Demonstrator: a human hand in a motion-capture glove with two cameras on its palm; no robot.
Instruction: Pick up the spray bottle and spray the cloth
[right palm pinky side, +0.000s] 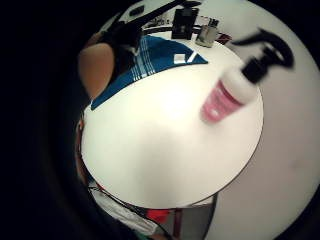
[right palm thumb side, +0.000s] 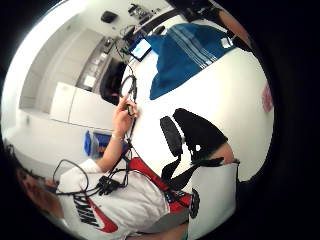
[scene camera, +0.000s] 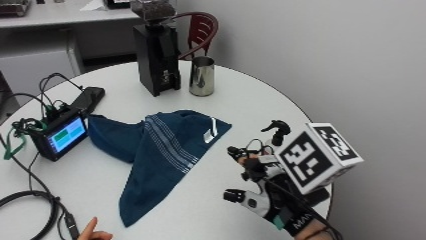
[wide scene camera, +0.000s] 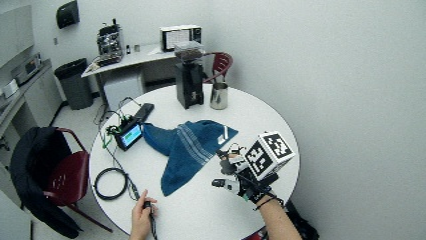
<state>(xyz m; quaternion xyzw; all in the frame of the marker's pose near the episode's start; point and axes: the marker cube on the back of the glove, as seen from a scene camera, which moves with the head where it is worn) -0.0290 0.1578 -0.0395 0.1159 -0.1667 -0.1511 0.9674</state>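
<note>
Spray bottle upright near blue cloth

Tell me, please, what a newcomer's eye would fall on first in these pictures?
Most likely the dark blue striped cloth, lying crumpled across the middle of the round white table. Next, the gloved right hand near the table's edge, close to the spray bottle with its black trigger head and pink label, which it does not yet hold. Behind the cloth stand a tall black coffee grinder and a steel jug.
</note>
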